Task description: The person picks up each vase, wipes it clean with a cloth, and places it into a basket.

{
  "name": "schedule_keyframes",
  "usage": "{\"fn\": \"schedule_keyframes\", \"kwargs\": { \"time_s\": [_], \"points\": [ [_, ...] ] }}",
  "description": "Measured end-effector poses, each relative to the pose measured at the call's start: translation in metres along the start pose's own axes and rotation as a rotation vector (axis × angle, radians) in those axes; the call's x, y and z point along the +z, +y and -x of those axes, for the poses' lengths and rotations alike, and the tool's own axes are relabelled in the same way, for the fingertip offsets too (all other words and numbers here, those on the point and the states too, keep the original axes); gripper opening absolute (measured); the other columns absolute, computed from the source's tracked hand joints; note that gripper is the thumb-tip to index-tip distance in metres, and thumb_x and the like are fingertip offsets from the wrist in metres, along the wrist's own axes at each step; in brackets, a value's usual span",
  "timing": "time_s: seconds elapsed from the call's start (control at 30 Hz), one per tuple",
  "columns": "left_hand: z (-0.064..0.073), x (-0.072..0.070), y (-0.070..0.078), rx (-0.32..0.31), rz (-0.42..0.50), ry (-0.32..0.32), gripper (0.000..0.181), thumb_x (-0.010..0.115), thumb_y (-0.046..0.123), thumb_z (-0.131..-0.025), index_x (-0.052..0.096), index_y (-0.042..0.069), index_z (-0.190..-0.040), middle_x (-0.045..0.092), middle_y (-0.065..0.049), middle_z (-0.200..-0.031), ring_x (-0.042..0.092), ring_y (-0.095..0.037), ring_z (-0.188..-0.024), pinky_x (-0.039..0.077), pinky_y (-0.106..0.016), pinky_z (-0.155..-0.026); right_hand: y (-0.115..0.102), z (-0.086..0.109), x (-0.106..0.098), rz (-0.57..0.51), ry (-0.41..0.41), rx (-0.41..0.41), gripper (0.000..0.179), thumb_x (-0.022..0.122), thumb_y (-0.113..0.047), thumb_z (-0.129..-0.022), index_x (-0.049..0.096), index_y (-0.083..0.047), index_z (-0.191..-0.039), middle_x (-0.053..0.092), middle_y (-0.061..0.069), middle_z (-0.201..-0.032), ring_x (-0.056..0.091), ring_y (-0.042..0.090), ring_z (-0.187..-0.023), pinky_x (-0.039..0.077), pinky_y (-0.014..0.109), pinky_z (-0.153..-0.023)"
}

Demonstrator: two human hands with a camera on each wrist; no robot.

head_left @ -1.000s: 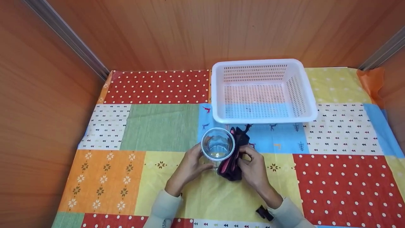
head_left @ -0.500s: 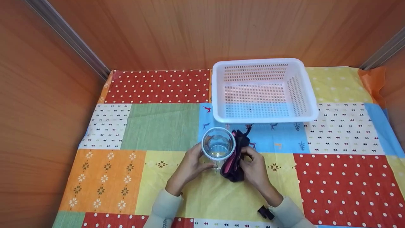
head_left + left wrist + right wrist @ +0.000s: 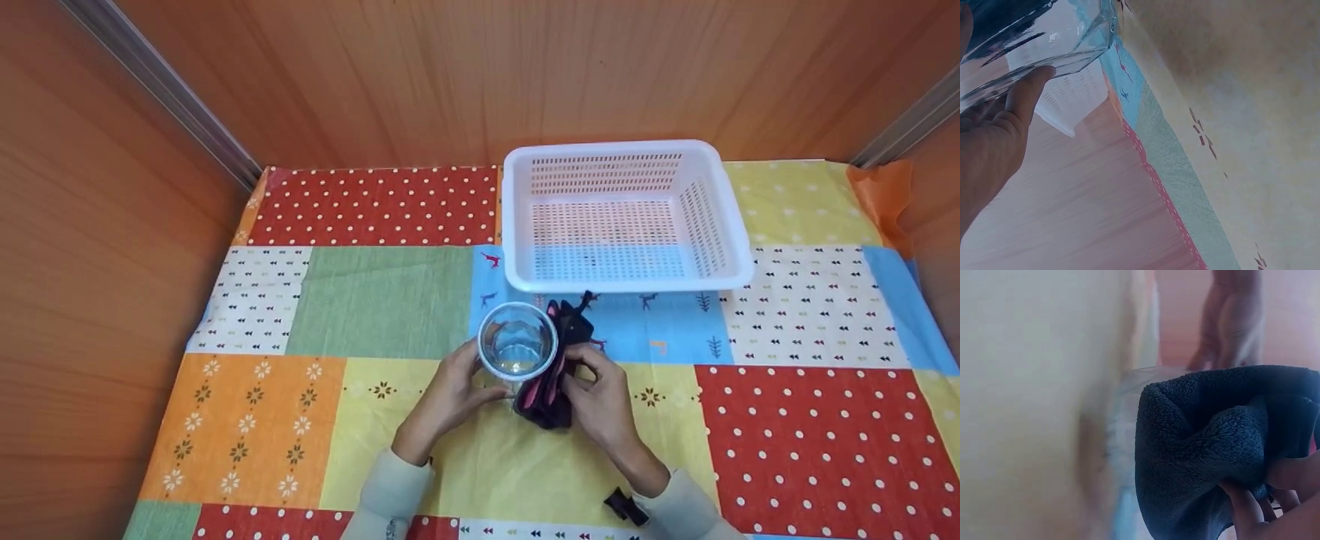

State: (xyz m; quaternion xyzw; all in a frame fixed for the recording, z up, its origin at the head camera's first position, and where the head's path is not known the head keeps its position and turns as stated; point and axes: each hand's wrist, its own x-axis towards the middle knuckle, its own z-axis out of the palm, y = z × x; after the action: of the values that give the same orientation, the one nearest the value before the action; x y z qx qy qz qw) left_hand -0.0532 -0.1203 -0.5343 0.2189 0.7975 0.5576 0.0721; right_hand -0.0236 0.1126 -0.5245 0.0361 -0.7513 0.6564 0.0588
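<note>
My left hand (image 3: pixel 450 386) grips a clear drinking glass (image 3: pixel 517 349) from its left side, mouth facing the head camera. In the left wrist view the faceted wall of the glass (image 3: pixel 1072 59) lies against the thumb. On the other side, my right hand (image 3: pixel 604 390) pinches a bunched dark cloth (image 3: pixel 576 326) with pink showing in its folds. This cloth rests along the right side of the glass. Up close in the right wrist view, the cloth (image 3: pixel 1202 450) looks thick and fleecy, and it hides much of the glass behind it.
Behind the hands stands a white perforated plastic basket (image 3: pixel 626 281) with nothing inside. A patchwork-print tablecloth (image 3: pixel 382 300) covers the table. Wood-grain panels (image 3: pixel 420 82) enclose the back and sides. A small black clip-like piece (image 3: pixel 626 506) is by the right sleeve.
The cloth shifts slightly right and toward me by half a second ago, then back left against the glass, its folds changing shape. The glass and left hand stay nearly still.
</note>
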Motion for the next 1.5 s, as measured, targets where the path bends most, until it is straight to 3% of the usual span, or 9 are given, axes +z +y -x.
{"fn": "schedule_keyframes", "kwargs": {
  "time_s": [0.2, 0.37, 0.6, 0.83, 1.03, 1.27, 1.37, 1.5],
  "points": [
    [0.000, 0.001, 0.000, 0.010, -0.016, 0.015, 0.086, 0.087, -0.007, -0.079, 0.046, -0.005, -0.154, 0.057, -0.028, -0.146, 0.053, -0.046, -0.139, 0.048, -0.045, -0.116, -0.008, -0.001, 0.003, 0.012, 0.024, -0.046, 0.029, 0.054, 0.026, -0.084, 0.070, 0.007, -0.099, 0.068, 0.016, -0.106, 0.061, 0.011, -0.105, 0.061, 0.021, -0.081],
    [0.000, 0.000, 0.001, 0.020, -0.033, 0.014, 0.087, 0.087, -0.007, -0.080, 0.044, -0.006, -0.155, 0.056, -0.028, -0.148, 0.053, -0.047, -0.140, 0.048, -0.046, -0.115, 0.001, -0.002, 0.001, 0.042, 0.018, -0.052, 0.026, 0.059, 0.023, -0.087, 0.072, 0.004, -0.099, 0.069, 0.015, -0.106, 0.063, 0.012, -0.106, 0.062, 0.024, -0.082],
    [-0.001, -0.002, 0.001, -0.003, -0.050, 0.001, 0.087, 0.087, -0.005, -0.081, 0.043, -0.006, -0.156, 0.056, -0.029, -0.147, 0.052, -0.046, -0.140, 0.048, -0.047, -0.115, 0.027, -0.004, -0.004, 0.160, -0.005, -0.023, 0.024, 0.065, 0.020, -0.086, 0.073, 0.000, -0.098, 0.073, 0.009, -0.100, 0.067, 0.018, -0.104, 0.058, 0.036, -0.096],
    [-0.002, -0.002, 0.001, -0.019, 0.002, -0.026, 0.086, 0.085, -0.004, -0.083, 0.042, -0.001, -0.158, 0.054, -0.027, -0.151, 0.050, -0.045, -0.143, 0.046, -0.047, -0.117, 0.038, -0.006, -0.007, 0.242, -0.021, 0.003, 0.022, 0.064, 0.020, -0.086, 0.068, 0.000, -0.094, 0.071, 0.010, -0.094, 0.067, 0.025, -0.099, 0.059, 0.048, -0.092],
    [-0.002, -0.003, 0.000, -0.032, 0.007, -0.033, 0.087, 0.084, -0.008, -0.083, 0.042, 0.000, -0.159, 0.053, -0.027, -0.152, 0.049, -0.046, -0.144, 0.046, -0.047, -0.117, 0.038, -0.005, -0.007, 0.219, -0.024, 0.020, 0.022, 0.063, 0.021, -0.086, 0.068, 0.001, -0.095, 0.071, 0.012, -0.095, 0.068, 0.028, -0.101, 0.059, 0.050, -0.095],
    [0.000, 0.001, 0.002, -0.019, -0.052, 0.010, 0.090, 0.086, -0.009, -0.080, 0.042, -0.003, -0.158, 0.055, -0.027, -0.151, 0.051, -0.045, -0.142, 0.049, -0.044, -0.114, 0.032, -0.003, -0.004, 0.161, -0.014, 0.013, 0.024, 0.064, 0.020, -0.087, 0.072, 0.002, -0.101, 0.074, 0.013, -0.103, 0.069, 0.029, -0.108, 0.057, 0.050, -0.101],
    [0.001, 0.003, 0.004, -0.014, -0.099, 0.036, 0.092, 0.087, -0.007, -0.080, 0.040, -0.003, -0.158, 0.055, -0.027, -0.150, 0.053, -0.044, -0.141, 0.052, -0.045, -0.111, 0.025, 0.000, -0.002, 0.137, -0.008, 0.008, 0.024, 0.065, 0.018, -0.089, 0.073, 0.001, -0.104, 0.074, 0.014, -0.109, 0.069, 0.030, -0.114, 0.058, 0.044, -0.102],
    [0.003, 0.008, 0.006, 0.002, -0.158, 0.084, 0.092, 0.089, -0.006, -0.077, 0.041, -0.006, -0.156, 0.056, -0.029, -0.147, 0.056, -0.043, -0.137, 0.055, -0.046, -0.107, 0.012, 0.002, 0.000, 0.074, 0.005, 0.004, 0.025, 0.063, 0.018, -0.091, 0.074, 0.002, -0.108, 0.073, 0.017, -0.113, 0.068, 0.030, -0.117, 0.061, 0.030, -0.091]
  ]
}}
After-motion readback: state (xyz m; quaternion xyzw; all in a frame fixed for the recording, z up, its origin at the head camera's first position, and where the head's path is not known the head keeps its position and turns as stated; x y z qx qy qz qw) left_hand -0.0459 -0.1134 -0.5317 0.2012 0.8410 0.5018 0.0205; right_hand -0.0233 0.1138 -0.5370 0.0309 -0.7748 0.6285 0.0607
